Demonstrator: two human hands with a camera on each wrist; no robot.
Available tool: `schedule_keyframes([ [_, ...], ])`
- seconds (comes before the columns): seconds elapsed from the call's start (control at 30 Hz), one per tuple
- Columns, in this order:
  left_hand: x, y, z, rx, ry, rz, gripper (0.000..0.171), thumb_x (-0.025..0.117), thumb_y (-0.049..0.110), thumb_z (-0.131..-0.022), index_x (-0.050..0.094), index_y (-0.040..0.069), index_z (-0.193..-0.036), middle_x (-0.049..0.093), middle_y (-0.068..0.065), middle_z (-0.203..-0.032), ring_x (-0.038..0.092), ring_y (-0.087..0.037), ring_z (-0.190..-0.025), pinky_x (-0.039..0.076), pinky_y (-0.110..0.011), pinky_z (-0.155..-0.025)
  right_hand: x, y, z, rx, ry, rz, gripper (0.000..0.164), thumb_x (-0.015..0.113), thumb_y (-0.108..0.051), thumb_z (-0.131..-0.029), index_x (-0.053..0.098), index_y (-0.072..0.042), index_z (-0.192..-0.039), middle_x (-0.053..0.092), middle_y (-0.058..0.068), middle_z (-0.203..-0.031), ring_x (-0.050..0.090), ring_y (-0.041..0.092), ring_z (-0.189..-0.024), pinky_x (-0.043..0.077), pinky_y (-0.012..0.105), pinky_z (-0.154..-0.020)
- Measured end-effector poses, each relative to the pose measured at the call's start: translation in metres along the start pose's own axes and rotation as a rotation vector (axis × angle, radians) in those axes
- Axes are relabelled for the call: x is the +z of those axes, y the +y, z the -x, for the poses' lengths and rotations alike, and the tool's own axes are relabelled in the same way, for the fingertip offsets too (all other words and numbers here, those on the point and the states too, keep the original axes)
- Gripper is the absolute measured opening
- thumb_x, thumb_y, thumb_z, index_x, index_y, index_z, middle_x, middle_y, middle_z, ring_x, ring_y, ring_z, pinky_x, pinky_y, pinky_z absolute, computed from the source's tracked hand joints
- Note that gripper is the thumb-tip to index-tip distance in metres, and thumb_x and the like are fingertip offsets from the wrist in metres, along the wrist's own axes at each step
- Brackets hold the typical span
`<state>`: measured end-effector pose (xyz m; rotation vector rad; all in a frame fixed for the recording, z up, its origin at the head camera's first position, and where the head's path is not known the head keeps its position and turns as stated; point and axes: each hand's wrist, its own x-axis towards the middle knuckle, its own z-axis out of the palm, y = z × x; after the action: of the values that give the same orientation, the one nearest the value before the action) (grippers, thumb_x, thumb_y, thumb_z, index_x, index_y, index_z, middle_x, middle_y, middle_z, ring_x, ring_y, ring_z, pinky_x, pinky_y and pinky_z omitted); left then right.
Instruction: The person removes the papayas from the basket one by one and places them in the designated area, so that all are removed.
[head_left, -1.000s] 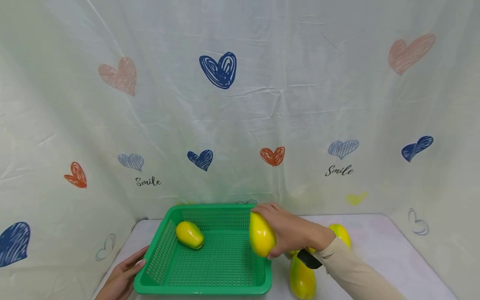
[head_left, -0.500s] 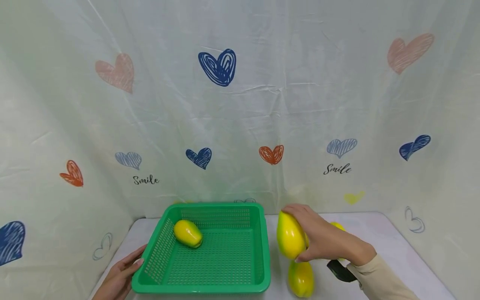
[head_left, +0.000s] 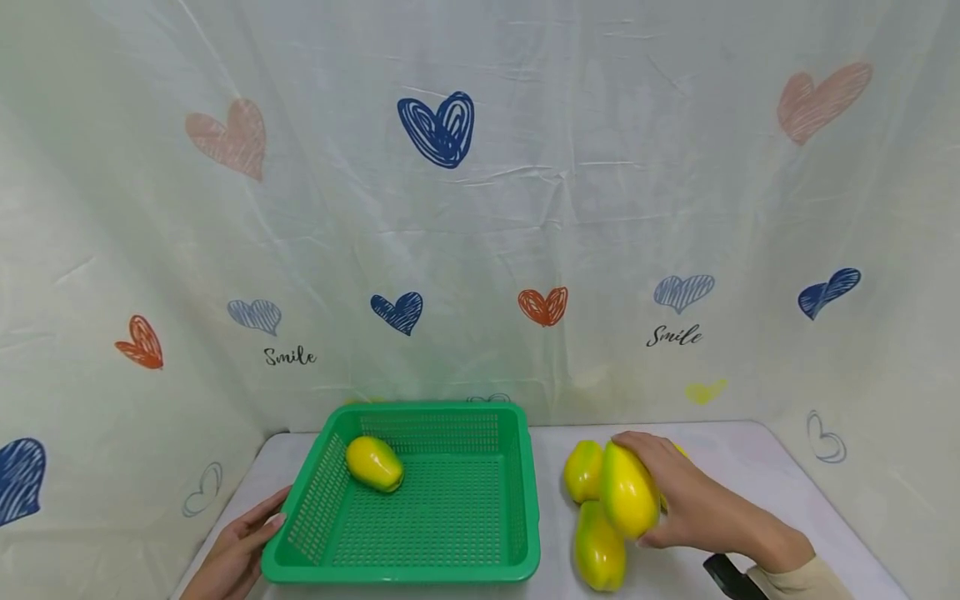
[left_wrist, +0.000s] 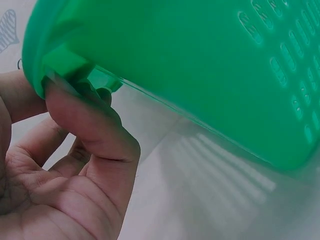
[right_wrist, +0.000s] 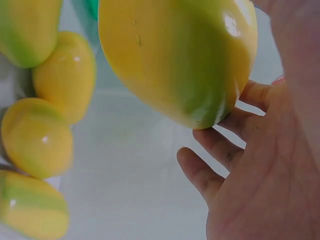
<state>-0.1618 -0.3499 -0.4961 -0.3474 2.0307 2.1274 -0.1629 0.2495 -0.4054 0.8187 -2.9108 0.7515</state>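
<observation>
My right hand (head_left: 686, 500) grips a glossy yellow-green papaya (head_left: 628, 490), thumb below and fingers over its top in the head view. In the right wrist view this papaya (right_wrist: 180, 55) fills the upper middle, and a couple of fingers are spread beneath it. Two more papayas, one behind (head_left: 582, 472) and one in front (head_left: 598, 554), lie beside the held one. At the left, my left hand (head_left: 236, 546) holds the rim of a green plastic basket (head_left: 405, 575); the left wrist view shows curled fingers (left_wrist: 95, 120) at that rim. One papaya (head_left: 374, 463) lies inside, near the back left.
Another papaya is mostly hidden behind the right hand in the head view. Several papayas (right_wrist: 65, 75) line the left of the right wrist view. The white-covered table (head_left: 750, 483) ends at a hanging curtain (head_left: 480, 233) printed with hearts.
My right hand has carried the papaya rightward, from the basket's right rim to beside the other papayas, uncovering them. The left hand stays at the basket rim, and the papaya inside has not moved.
</observation>
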Motion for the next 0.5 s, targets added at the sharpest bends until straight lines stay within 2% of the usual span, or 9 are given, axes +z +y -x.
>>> schedule_keyframes([
  [0.17, 0.001, 0.0, 0.0, -0.002, -0.004, -0.019, 0.07, 0.053, 0.017, -0.113, 0.012, -0.004, -0.166, 0.055, 0.02, -0.126, 0.066, 0.001, -0.109, 0.059, -0.027, -0.099, 0.007, 0.013, 0.013, 0.003, 0.008, 0.011, 0.113, 0.1, -0.029, -0.063, 0.039, -0.01, -0.157, 0.047, 0.003, -0.155, 0.046, 0.026, -0.134, 0.05, 0.037, -0.115],
  [0.3, 0.002, 0.0, 0.0, -0.009, 0.004, -0.02, 0.07, 0.053, 0.017, -0.113, 0.013, -0.003, -0.166, 0.054, 0.017, -0.13, 0.066, 0.002, -0.108, 0.059, -0.027, -0.099, 0.015, 0.023, 0.022, 0.021, 0.013, 0.003, 0.115, 0.1, -0.03, -0.062, 0.038, -0.009, -0.158, 0.046, 0.005, -0.156, 0.044, 0.03, -0.138, 0.041, 0.024, -0.118],
  [0.43, 0.002, 0.0, 0.001, -0.014, 0.002, -0.021, 0.069, 0.051, 0.017, -0.113, 0.012, -0.002, -0.167, 0.053, 0.014, -0.135, 0.066, 0.001, -0.109, 0.059, -0.029, -0.099, 0.022, 0.03, 0.029, 0.077, -0.024, -0.043, 0.116, 0.1, -0.031, -0.063, 0.037, -0.011, -0.158, 0.044, 0.006, -0.157, 0.043, 0.032, -0.139, 0.042, 0.024, -0.116],
  [0.5, 0.002, 0.001, 0.001, -0.015, 0.004, -0.023, 0.069, 0.051, 0.018, -0.113, 0.012, -0.002, -0.167, 0.052, 0.011, -0.138, 0.066, 0.0, -0.109, 0.059, -0.029, -0.099, 0.025, 0.032, 0.033, 0.1, -0.047, -0.064, 0.117, 0.1, -0.031, -0.063, 0.037, -0.011, -0.159, 0.043, 0.009, -0.158, 0.043, 0.033, -0.14, 0.046, 0.03, -0.115],
])
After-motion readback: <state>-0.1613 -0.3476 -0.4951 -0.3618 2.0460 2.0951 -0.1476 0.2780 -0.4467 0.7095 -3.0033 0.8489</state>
